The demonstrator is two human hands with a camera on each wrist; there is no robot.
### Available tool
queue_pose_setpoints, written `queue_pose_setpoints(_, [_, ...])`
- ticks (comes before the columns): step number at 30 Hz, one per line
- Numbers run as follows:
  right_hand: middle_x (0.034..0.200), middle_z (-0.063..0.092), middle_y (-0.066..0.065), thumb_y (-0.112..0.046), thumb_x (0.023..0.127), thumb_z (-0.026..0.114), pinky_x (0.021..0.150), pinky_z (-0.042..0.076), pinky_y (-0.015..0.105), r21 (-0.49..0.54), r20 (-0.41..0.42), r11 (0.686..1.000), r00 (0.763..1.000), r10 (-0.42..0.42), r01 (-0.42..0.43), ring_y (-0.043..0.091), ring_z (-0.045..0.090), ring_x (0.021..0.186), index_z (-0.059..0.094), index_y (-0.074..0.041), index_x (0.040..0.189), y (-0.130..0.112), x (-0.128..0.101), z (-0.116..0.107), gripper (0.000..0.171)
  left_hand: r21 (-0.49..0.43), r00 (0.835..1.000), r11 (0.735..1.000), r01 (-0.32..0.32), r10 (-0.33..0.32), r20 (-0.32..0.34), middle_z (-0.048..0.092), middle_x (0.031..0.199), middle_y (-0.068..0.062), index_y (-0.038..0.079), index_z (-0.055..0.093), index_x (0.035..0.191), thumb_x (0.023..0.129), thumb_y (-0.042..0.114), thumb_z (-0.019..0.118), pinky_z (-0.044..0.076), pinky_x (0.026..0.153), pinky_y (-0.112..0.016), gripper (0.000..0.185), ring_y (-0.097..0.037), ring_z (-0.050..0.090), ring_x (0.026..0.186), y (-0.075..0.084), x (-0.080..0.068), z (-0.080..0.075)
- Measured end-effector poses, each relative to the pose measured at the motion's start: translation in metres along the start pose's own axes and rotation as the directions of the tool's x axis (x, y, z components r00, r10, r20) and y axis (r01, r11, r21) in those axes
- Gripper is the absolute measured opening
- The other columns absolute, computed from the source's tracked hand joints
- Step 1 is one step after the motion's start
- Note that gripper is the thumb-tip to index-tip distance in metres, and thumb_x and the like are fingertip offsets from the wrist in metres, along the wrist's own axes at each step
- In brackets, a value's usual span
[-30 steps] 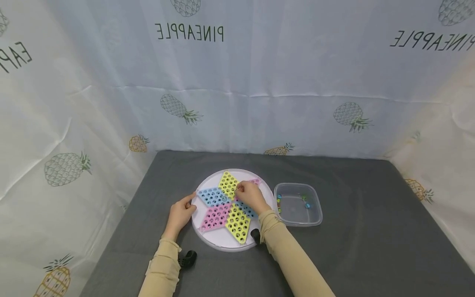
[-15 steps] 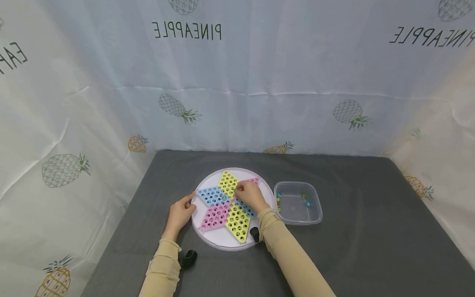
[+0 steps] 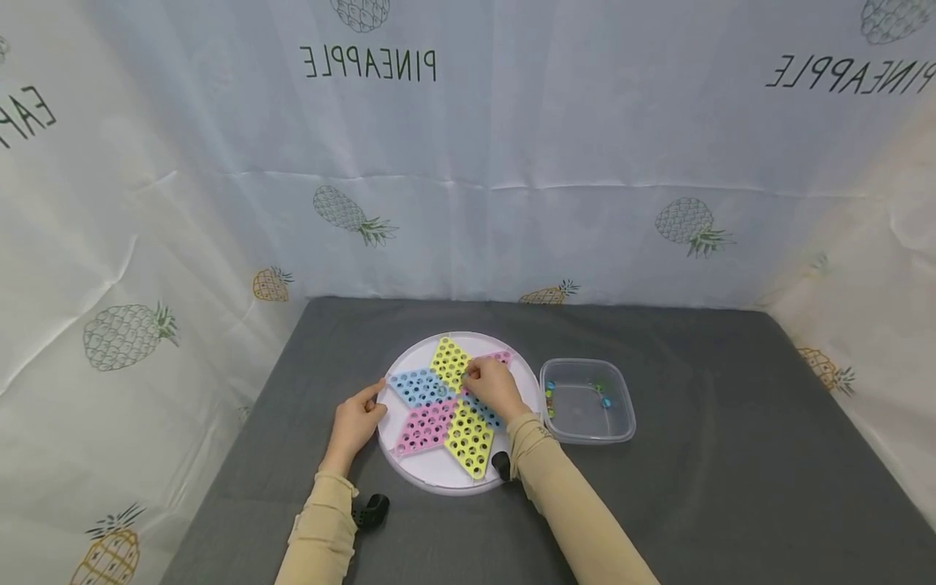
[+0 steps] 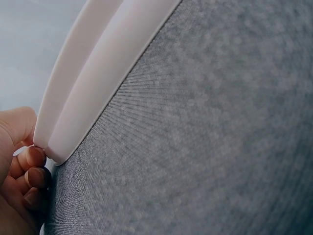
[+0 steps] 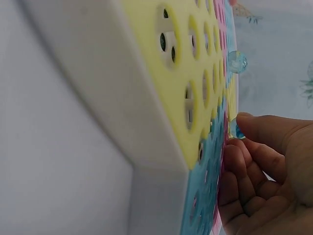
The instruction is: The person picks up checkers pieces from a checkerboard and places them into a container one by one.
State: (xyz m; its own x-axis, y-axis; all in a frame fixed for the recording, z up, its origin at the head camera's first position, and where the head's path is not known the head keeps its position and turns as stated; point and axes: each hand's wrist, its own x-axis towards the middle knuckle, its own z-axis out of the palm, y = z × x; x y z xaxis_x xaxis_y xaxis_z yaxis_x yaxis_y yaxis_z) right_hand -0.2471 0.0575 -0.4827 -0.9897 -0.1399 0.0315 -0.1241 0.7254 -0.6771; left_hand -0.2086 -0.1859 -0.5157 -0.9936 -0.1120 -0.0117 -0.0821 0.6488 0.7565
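Observation:
A round white Chinese checkers board (image 3: 427, 470) with a yellow, pink and blue star full of holes lies on the table. My left hand (image 3: 356, 420) pinches its left rim (image 4: 90, 73), thumb above and fingers curled against the edge. My right hand (image 3: 496, 385) is over the far right part of the star. In the right wrist view, its thumb and forefinger pinch a blue clear marble (image 5: 236, 128) at the board's surface. Another clear light-blue marble (image 5: 237, 62) sits on the board close by. The head view shows the pinched marble hardly at all.
Just right of the board stands a clear plastic box (image 3: 588, 440) with several small coloured marbles in it. A dark grey cloth (image 3: 717, 455) covers the table. Behind hangs a pineapple-print curtain (image 3: 468, 236). A black strap piece (image 3: 371, 512) is by the left wrist.
Both hands stay in nearly the same places, the left on the rim and the right over the star. The head view shifts only slightly.

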Motion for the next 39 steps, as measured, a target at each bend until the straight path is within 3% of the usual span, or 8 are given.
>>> queue_pose_setpoints(9, [0.088,0.066,0.007,-0.018,0.083,0.064,0.072,0.048,0.030,0.053,0.002,0.998,1.000,0.024,-0.024,0.015,0.058,0.076,0.068,-0.005,0.097,-0.002,-0.006,0.000,0.019,-0.015,1.000,1.000,-0.008,0.008,0.006,0.038,0.060,0.000,0.008,0.054,0.131,0.082,0.009,0.055,0.030,0.050,-0.023,0.050,-0.011,0.035,0.054,-0.002,0.001,-0.001])
queue_pose_setpoints(16, [0.091,0.066,0.007,-0.022,0.084,0.065,0.075,0.048,0.031,0.129,0.051,0.991,0.998,0.035,-0.042,0.016,0.059,0.081,0.067,-0.004,0.100,-0.006,-0.013,0.000,0.024,-0.005,1.000,1.000,-0.013,0.013,-0.012,0.036,0.058,0.001,0.008,0.054,0.131,0.081,0.010,0.055,0.029,0.049,-0.023,0.050,-0.011,0.032,0.051,-0.006,0.002,0.000])
queue_pose_setpoints(27, [0.093,0.067,0.007,-0.024,0.084,0.066,0.080,0.049,0.034,0.144,0.031,0.989,0.999,0.021,-0.025,0.019,0.061,0.088,0.067,-0.007,0.099,-0.010,-0.022,-0.007,0.023,-0.001,1.000,1.000,0.001,-0.001,0.002,0.036,0.060,0.000,0.008,0.054,0.131,0.082,0.012,0.054,0.030,0.049,-0.023,0.050,-0.012,0.034,0.053,-0.004,0.004,0.003])
queue_pose_setpoints(39, [0.090,0.066,0.002,-0.029,0.083,0.067,0.074,0.048,0.029,0.153,-0.004,0.988,1.000,0.005,-0.005,0.012,0.058,0.080,0.067,-0.012,0.100,-0.013,-0.036,-0.020,0.023,-0.007,1.000,1.000,0.018,-0.018,0.009,0.037,0.060,-0.001,0.009,0.053,0.132,0.083,0.012,0.055,0.031,0.049,-0.024,0.049,-0.013,0.036,0.054,-0.004,0.004,0.003])
